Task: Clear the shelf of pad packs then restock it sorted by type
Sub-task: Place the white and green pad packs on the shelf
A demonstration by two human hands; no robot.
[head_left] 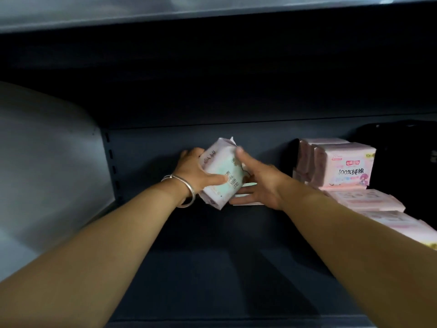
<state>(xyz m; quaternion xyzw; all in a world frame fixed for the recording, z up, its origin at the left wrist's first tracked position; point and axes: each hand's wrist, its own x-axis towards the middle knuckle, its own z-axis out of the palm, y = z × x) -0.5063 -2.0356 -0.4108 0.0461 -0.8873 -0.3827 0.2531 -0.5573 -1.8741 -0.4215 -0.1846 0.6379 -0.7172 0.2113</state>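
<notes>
Both hands reach deep into a dark metal shelf [212,268]. The left hand [197,172], a thin silver bangle [183,185] on its wrist, grips a soft, glossy green-and-lilac pad pack [222,172] held tilted above the shelf floor; the right hand [257,183] grasps its other side, thumb on top. At right, pink packs [345,165] stand upright behind 2 flat pink packs [369,202].

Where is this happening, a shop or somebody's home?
Most likely a shop or stockroom. The dark metal shelf has a slotted upright like store racking, and many identical pink pad packs are stacked at the right while both hands handle a green-and-pink pack.
</notes>
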